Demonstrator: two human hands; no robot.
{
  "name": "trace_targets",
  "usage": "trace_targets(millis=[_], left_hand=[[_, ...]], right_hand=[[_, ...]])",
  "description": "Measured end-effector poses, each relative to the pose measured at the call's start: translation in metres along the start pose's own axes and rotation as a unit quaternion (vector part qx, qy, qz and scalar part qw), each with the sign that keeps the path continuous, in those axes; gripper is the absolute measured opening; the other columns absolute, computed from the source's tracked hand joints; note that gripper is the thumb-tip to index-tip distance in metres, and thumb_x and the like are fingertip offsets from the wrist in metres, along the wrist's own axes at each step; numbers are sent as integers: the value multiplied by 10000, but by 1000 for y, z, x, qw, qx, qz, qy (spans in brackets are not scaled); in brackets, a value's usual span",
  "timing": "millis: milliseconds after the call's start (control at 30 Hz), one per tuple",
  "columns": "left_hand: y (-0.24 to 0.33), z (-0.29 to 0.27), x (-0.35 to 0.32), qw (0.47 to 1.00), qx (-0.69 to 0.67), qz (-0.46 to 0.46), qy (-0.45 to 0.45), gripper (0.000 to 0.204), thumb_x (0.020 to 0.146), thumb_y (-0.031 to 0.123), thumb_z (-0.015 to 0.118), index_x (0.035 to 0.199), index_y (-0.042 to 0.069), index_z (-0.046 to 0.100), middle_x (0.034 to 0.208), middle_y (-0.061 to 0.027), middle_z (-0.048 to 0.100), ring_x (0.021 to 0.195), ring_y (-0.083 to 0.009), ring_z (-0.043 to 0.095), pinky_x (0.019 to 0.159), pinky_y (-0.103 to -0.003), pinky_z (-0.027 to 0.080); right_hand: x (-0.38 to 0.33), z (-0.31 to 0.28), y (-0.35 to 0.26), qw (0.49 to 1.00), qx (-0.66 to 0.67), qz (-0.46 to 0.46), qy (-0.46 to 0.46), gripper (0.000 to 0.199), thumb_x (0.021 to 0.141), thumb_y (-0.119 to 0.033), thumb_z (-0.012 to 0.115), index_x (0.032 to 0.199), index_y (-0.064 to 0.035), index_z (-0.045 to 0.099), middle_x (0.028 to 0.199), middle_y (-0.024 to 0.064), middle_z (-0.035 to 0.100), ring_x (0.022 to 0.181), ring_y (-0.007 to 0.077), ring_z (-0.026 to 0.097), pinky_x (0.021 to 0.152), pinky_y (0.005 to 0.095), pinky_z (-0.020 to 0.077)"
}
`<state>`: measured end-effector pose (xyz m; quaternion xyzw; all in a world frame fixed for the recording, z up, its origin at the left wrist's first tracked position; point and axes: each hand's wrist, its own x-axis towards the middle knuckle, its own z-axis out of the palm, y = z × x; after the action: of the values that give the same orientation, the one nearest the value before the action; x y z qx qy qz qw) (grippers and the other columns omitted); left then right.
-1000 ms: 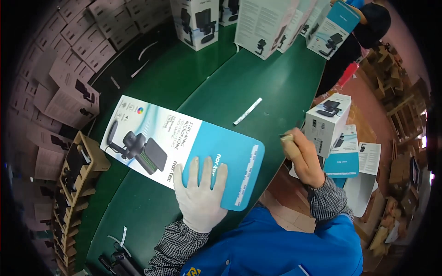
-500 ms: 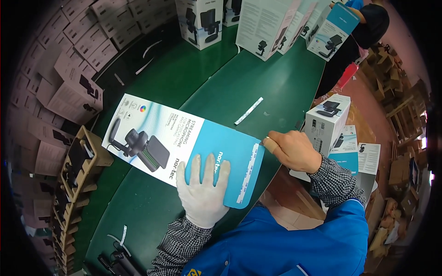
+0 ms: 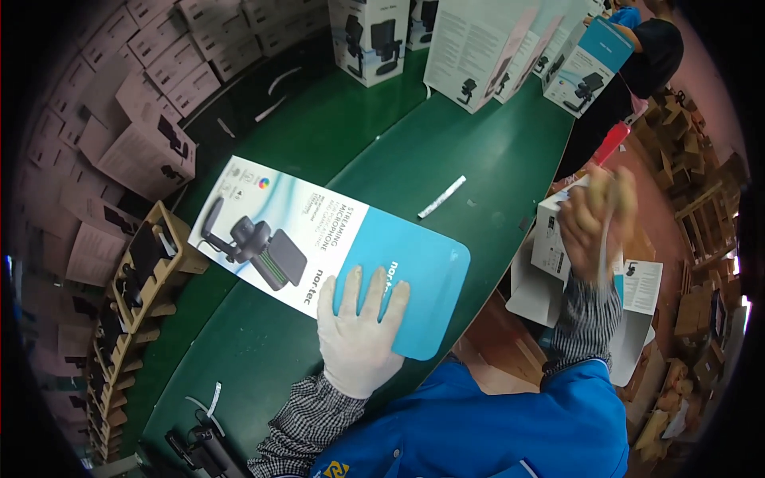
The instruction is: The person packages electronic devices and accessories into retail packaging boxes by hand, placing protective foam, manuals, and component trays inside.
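A white-and-blue microphone carton (image 3: pixel 275 215) lies flat on the green table with its blue flap (image 3: pixel 434 319) toward my right side. My left hand (image 3: pixel 360 334), in a white glove, rests on the carton near the flap, fingers spread and pressing flat. My bare right hand (image 3: pixel 594 219) is raised off the table's right edge, smeared by motion. From its closed fingers hangs a thin pale backing strip (image 3: pixel 606 247), also blurred. No white strip shows along the flap's edge now. Another peeled strip (image 3: pixel 442 197) lies on the table beyond the carton.
Upright cartons (image 3: pixel 478 56) stand along the far side, near a co-worker in dark clothing (image 3: pixel 657 60). Opened cartons (image 3: pixel 550 239) sit below my right hand. A wooden rack (image 3: pixel 163 247) with black parts stands at left. A black device (image 3: pixel 207 446) lies at the near left.
My right hand has moved from the flap's corner up and to the right, pulling the white strip off the flap. My left hand stays flat on the carton. The view has shifted slightly.
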<state>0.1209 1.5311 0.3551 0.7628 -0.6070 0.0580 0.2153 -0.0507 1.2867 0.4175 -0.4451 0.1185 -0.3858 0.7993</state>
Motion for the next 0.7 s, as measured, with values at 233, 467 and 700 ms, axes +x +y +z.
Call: trace_targets(millis=[233, 467, 700], left_hand=[[-43, -42, 7, 998, -37, -24, 34, 407, 718, 184, 635, 1101, 64, 563, 1056, -124, 599, 1075, -314, 519, 973, -422, 362], [-112, -95, 64, 905, -221, -167, 321, 291, 841, 212, 555, 893, -72, 592, 815, -184, 613, 647, -311, 566, 599, -353, 448], [-235, -161, 209, 706, -336, -382, 493, 287, 857, 186, 502, 713, -44, 595, 606, -87, 547, 518, -159, 487, 486, -296, 383]], right_hand=[[41, -33, 118, 473, -861, 160, 98, 519, 774, -548, 546, 826, -39, 636, 728, 119, 646, 638, 297, 615, 562, 379, 470], [26, -17, 147, 668, -674, -223, 223, 207, 803, -156, 649, 729, -56, 482, 548, 1, 448, 467, 130, 353, 472, 276, 347], [12, 13, 155, 706, -645, -243, 161, 225, 853, -127, 577, 696, -48, 437, 543, 6, 399, 469, 127, 307, 465, 276, 312]])
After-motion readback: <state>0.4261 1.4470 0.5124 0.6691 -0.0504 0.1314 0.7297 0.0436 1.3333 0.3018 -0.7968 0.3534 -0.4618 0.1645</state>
